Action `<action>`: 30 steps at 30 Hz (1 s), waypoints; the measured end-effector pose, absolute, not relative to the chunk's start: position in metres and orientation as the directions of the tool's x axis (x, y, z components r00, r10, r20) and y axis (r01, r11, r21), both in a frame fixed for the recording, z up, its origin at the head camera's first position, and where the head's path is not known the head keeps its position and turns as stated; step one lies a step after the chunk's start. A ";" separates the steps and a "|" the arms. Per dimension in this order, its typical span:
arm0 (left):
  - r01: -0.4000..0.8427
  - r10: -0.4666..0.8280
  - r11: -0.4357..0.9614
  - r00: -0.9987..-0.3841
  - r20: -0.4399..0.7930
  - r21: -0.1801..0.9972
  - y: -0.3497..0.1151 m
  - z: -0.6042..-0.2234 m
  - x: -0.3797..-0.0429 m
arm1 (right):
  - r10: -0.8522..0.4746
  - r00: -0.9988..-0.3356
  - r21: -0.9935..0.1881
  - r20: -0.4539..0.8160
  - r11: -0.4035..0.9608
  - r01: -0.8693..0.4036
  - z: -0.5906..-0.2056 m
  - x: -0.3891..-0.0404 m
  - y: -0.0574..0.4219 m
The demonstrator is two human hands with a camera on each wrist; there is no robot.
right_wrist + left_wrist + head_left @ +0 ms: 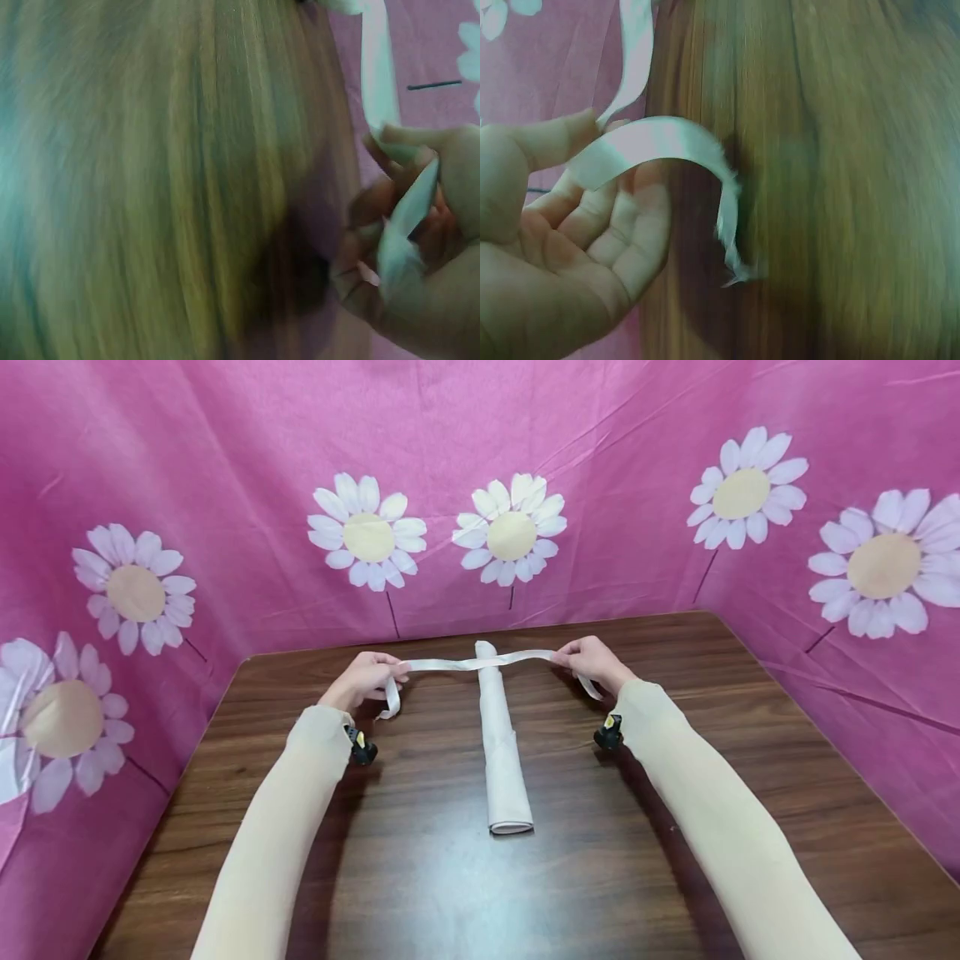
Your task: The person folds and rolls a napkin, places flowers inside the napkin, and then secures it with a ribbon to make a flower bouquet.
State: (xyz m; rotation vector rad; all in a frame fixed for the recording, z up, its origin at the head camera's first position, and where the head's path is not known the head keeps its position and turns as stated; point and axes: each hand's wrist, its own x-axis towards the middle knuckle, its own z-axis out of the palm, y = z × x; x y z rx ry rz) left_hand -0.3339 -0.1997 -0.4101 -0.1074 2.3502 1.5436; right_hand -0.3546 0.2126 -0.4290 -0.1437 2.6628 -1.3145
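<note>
A white ribbon (pixel 442 666) stretches between both hands and crosses the far part of a rolled whitish cloth (pixel 504 752), which lies lengthwise on the table. My left hand (pixel 367 679) pinches the ribbon between thumb and fingers. In the left wrist view, a loose ribbon tail (pixel 667 139) curves over the fingers and ends in a frayed tip. On the other side my right hand (pixel 592 660) pinches the ribbon too. Its short tail (pixel 409 217) hangs by the palm in the right wrist view. Whether the ribbon touches the roll I cannot tell.
The dark wooden table (pixel 420 885) has its far edge close behind the hands. Pink curtains (pixel 450 410) with large white daisies stand along the back and sides. A small black wrist camera (pixel 362 745) sits on the left sleeve, another (pixel 608 732) on the right.
</note>
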 end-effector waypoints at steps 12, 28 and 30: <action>-0.080 -0.100 0.088 -0.992 -0.071 0.993 -0.163 -0.416 -0.364 | 0.178 -0.983 -0.918 -0.034 0.385 0.101 -0.420 -0.373 0.208; -0.207 -0.144 0.111 -0.971 -0.191 0.972 -0.158 -0.424 -0.370 | 0.165 -0.986 -0.843 -0.016 0.529 0.102 -0.427 -0.379 0.196; -0.237 -0.138 0.144 -0.966 -0.218 0.961 -0.160 -0.425 -0.368 | 0.139 -0.990 -0.779 -0.010 0.620 0.094 -0.429 -0.377 0.197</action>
